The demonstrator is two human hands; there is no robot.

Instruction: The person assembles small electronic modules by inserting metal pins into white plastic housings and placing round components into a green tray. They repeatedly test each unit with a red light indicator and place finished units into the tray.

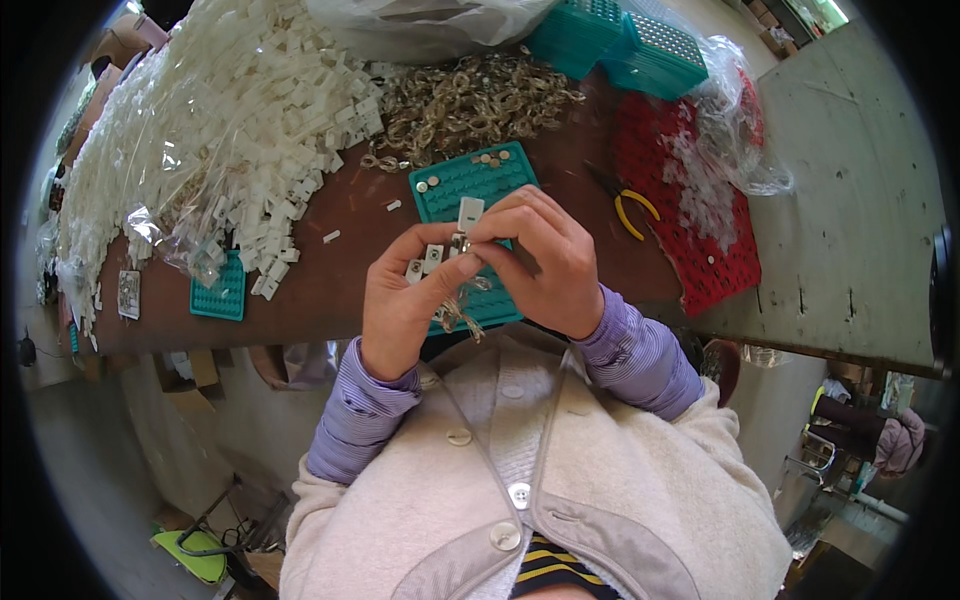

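Note:
My left hand [402, 305] and my right hand [540, 258] meet over a teal ridged tray [447, 178], both with fingers pinched. Between the fingertips a white rectangular plastic piece [471, 213] sticks up, with a small slot in its face. My left fingers also hold small white square pieces [433, 258] with a hole in each. Beneath my fingertips hangs a bundle of thin beige wires [458, 312]. Exactly what the thumbs press together is partly hidden. Several small round discs [490, 158] lie at the tray's far end.
A big heap of white plastic pieces [260, 90] covers the left. Coiled wires [470, 105] lie behind the tray. Stacked teal trays [640, 50], yellow-handled pliers [632, 212] and a red mat [728, 260] are to the right. A smaller teal tray [218, 298] is at left.

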